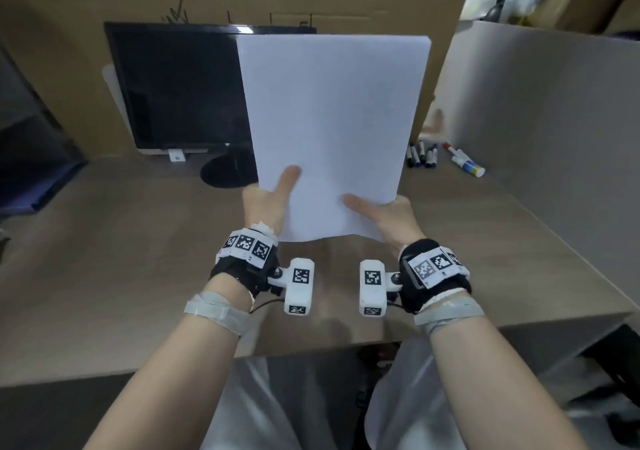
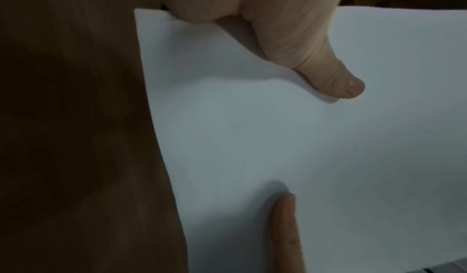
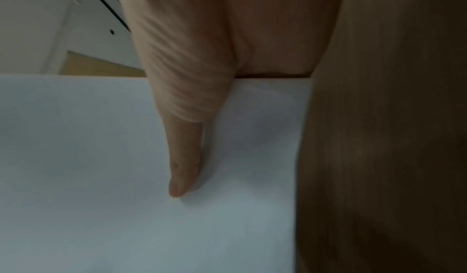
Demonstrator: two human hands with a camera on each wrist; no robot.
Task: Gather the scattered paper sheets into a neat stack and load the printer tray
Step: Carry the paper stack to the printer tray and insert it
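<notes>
— Looking from the head view first: where is the paper stack?

— Held up in the air above the wooden desk, in front of the dark monitor, whose right part it hides. Its edges look squared, and it tilts away from the person.

— And the hands?

— The left hand grips the near left corner, thumb laid on the top sheet, fingers out of sight beneath. The right hand does the same at the near right corner, thumb pointing inward across the paper. Both are closed on the stack, pinching it between thumb and hidden fingers.

— Anything else on the desk?

— A cluster of markers and a glue bottle lying at the far right, near a grey partition.

— Now the left wrist view?

— The left hand presses its thumb down on the paper stack, and the sheet buckles slightly beside it. A thumb tip of the right hand enters from the bottom, flat on the same sheet. The desk is dark brown at the left.

— The right wrist view?

— The right hand lays its thumb along the paper stack near its edge, clamping it down. The desk runs along the right side. No printer tray can be made out in any view.
</notes>
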